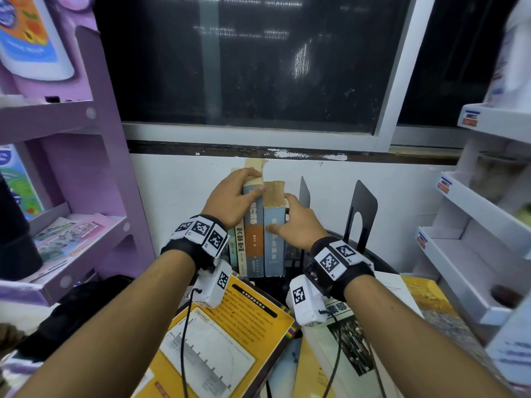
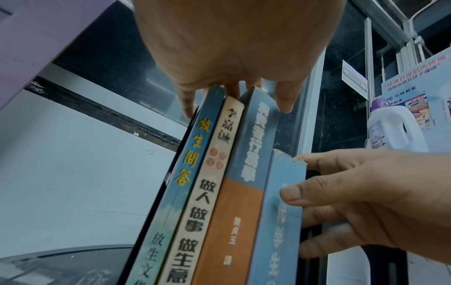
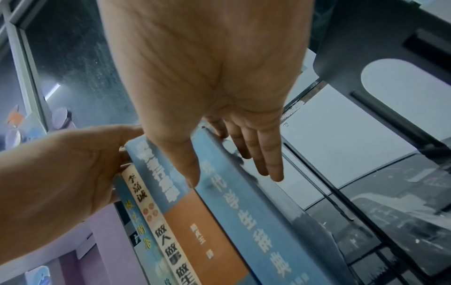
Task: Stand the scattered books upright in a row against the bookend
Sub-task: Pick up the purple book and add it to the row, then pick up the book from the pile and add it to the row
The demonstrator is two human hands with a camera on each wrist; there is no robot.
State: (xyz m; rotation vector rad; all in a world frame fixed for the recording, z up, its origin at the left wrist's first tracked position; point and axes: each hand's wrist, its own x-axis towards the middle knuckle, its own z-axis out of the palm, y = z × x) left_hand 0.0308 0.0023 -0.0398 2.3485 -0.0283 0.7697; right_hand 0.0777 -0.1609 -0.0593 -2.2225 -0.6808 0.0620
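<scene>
Several books stand upright in a row by the white wall. My left hand (image 1: 247, 182) grips the tops of the left ones, fingers over the top and thumb on the blue-and-orange book (image 1: 254, 234) (image 2: 244, 202). My right hand (image 1: 283, 214) (image 3: 231, 173) holds the rightmost light-blue book (image 1: 274, 245) (image 2: 283, 231), thumb on its spine and fingers along its right cover. A cream book (image 2: 207, 212) and a blue book with yellow letters (image 2: 187, 169) stand further left. Two black bookends (image 1: 362, 202) (image 1: 305, 191) stand apart to the right. A yellow book (image 1: 230, 326) lies flat below my wrists.
More loose books (image 1: 344, 340) lie flat at the front right on the dark round table (image 1: 373, 259). A purple shelf unit (image 1: 86, 139) stands close on the left, a white shelf unit (image 1: 474, 225) on the right. A white detergent bottle (image 2: 395, 131) sits there.
</scene>
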